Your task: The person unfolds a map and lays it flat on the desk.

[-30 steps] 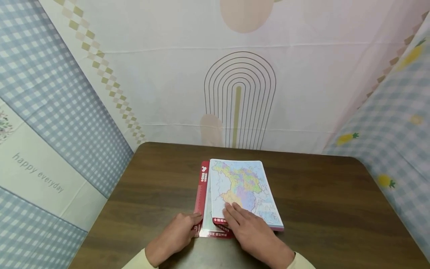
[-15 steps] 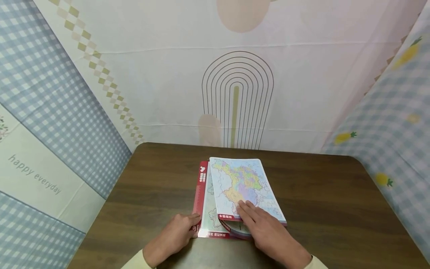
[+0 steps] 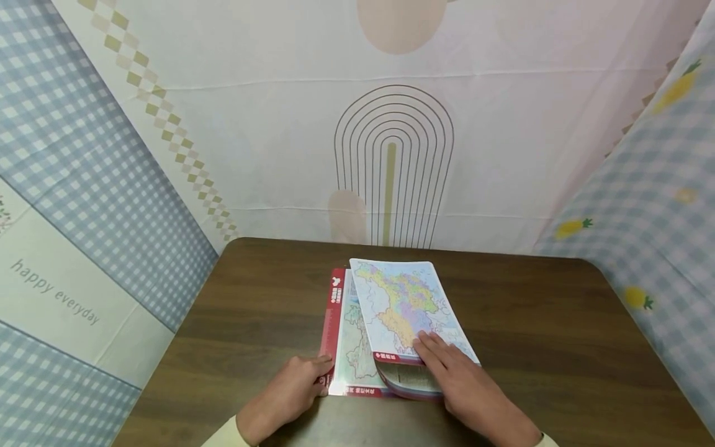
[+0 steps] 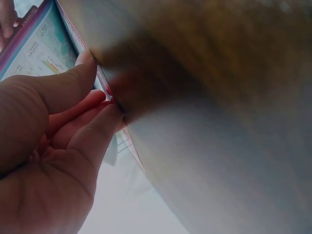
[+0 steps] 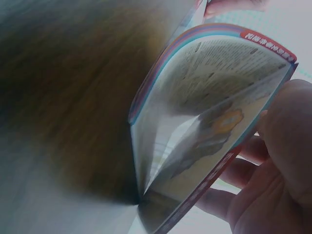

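A glossy folded map (image 3: 399, 304) lies near the front of the table, its uppermost panel showing a coloured map with a red label. The bottom panel (image 3: 357, 357), edged by a red strip, sticks out to the left. My left hand (image 3: 290, 385) pinches that panel's near left corner between thumb and finger. My right hand (image 3: 460, 385) rests straight fingers on the near right part of the top panel; its thumb is hidden in the head view. Curved inner folds (image 5: 209, 73) bulge apart beneath that panel in the right wrist view.
A dark wooden table (image 3: 268, 298) spreads around the map. Behind it hangs a pale patterned cloth (image 3: 279, 124), with blue checked cloth (image 3: 84, 124) on the left and pineapple-print cloth (image 3: 642, 205) on the right.
My right hand has slid rightward with the top panel, uncovering more of the bottom panel and spreading the near folds apart. My left hand has stayed at the left corner.
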`<action>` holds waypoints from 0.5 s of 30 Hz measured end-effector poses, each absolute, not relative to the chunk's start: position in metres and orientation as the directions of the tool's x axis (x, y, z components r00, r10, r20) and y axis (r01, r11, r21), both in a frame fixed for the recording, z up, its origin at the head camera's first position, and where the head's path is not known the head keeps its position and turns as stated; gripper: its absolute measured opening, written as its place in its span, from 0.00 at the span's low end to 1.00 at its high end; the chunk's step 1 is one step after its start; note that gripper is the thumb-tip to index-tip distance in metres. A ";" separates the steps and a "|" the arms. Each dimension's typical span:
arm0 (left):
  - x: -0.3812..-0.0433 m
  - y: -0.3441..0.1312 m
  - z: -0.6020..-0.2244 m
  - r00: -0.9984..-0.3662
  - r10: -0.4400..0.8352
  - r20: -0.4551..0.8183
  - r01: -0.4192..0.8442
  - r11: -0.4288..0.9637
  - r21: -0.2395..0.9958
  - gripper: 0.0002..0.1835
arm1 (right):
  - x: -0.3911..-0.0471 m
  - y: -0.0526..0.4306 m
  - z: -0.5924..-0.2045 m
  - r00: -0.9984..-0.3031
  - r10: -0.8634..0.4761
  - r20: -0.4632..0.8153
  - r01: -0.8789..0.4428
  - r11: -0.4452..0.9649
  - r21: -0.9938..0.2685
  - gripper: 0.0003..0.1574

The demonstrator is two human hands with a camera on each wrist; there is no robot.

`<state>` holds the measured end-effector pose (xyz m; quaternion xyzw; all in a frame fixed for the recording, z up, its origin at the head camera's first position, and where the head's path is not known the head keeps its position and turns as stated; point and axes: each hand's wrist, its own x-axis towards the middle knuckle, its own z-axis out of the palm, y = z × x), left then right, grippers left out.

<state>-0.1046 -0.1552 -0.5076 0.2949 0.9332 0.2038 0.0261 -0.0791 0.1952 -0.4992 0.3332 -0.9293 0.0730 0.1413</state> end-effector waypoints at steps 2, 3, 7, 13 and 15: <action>-0.104 -0.155 -0.508 -0.826 0.560 0.068 0.537 0.742 0.403 0.24 | -0.078 0.199 -0.500 -0.764 -0.580 0.284 -0.617 0.785 -0.057 0.49; -0.104 -0.155 -0.508 -0.826 0.560 0.064 0.534 0.742 0.405 0.24 | -0.077 0.201 -0.501 -0.776 -0.570 0.269 -0.606 0.792 -0.070 0.49; -0.104 -0.156 -0.509 -0.825 0.561 0.059 0.533 0.741 0.408 0.25 | -0.075 0.210 -0.504 -0.811 -0.535 0.237 -0.569 0.815 -0.107 0.47; -0.104 -0.155 -0.510 -0.824 0.563 0.053 0.535 0.745 0.400 0.24 | -0.075 0.220 -0.508 -0.780 -0.550 0.298 -0.598 0.796 -0.098 0.30; -0.104 -0.155 -0.510 -0.826 0.562 0.044 0.530 0.749 0.398 0.24 | -0.076 0.222 -0.509 -0.760 -0.560 0.329 -0.615 0.783 -0.088 0.39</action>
